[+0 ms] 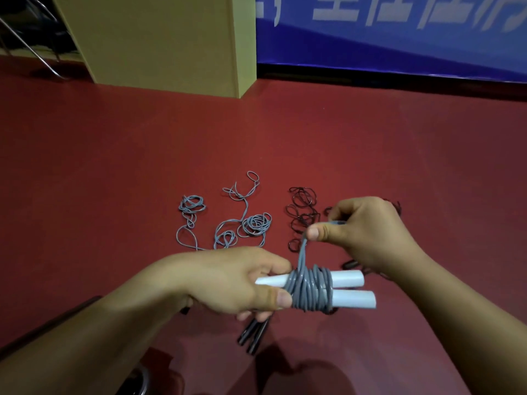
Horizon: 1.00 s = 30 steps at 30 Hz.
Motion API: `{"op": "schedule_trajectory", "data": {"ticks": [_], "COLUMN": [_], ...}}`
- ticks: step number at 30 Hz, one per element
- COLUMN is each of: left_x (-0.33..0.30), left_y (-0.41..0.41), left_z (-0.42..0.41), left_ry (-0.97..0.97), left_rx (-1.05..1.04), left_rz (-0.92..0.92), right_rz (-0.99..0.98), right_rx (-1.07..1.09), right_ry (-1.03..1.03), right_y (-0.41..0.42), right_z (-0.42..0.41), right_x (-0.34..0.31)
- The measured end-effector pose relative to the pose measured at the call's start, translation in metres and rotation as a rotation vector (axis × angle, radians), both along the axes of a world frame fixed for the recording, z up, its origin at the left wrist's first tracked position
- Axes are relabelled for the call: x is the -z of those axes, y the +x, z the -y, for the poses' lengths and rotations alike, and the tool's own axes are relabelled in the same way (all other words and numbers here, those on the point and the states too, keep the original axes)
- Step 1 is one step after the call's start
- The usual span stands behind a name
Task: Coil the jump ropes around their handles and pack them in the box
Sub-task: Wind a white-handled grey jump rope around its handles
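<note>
Landmark: we are taking the white handles (353, 292) as our reference; they are lying side by side in the air, low in the view, over the red floor (114, 181).
Left hand (228, 283): we are gripping the left ends of the white handles, thumb lying along the near side and fingers curling underneath, so the pair is being clamped together.
Grey rope coil (310, 289): it is sitting around the middle of the white handles in several crossing turns; both right ends are still showing bare.
Rope tail (302, 252): it is rising from the coil, up and slightly right of the handles, towards our other hand.
Right hand (368, 232): we are pinching the tail between thumb and curled fingers, above the right half of the handles, holding it taut.
Loose grey ropes (251, 223): they are lying tangled on the floor beyond the handles, to the upper left.
Dark rope (302, 215): it is lying in loops on the floor beyond the handles, partly behind our right hand.
Black handles (253, 332): they are resting on the floor below the white handles.
Box: we are not seeing one for certain; the tan upright panel (159, 38) far beyond the handles may be part of it.
Step in hand: we judge we are finishing this rope's coil.
Next move: we judge it calls for tucking the tail under a turn while keeping tension.
</note>
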<state>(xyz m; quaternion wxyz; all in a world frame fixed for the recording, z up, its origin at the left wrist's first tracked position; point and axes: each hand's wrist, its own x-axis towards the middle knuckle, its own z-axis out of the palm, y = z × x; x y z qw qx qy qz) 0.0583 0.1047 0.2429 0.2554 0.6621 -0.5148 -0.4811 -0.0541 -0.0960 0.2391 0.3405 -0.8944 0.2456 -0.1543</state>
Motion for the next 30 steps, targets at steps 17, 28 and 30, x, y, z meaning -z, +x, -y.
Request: {"op": "schedule_trajectory", "data": {"ticks": [17,28,30], "left_x": [0.007,0.012,0.013], "left_y": [0.014,0.031,0.034], "left_z": [0.008,0.009,0.007], "left_ry": [-0.395,-0.242,-0.211], "left_rx": [-0.53,-0.771,-0.798], "left_rz": [-0.04,0.355,0.43], "right_rz": [-0.006,-0.132,-0.145], "right_rx": [-0.342,-0.256,-0.23], "right_ry": [0.005,0.318,0.362], "right_y": [0.004,-0.006,-0.008], "right_z": [-0.041,-0.049,-0.046], "right_x": [0.022,0.001,0.001]}}
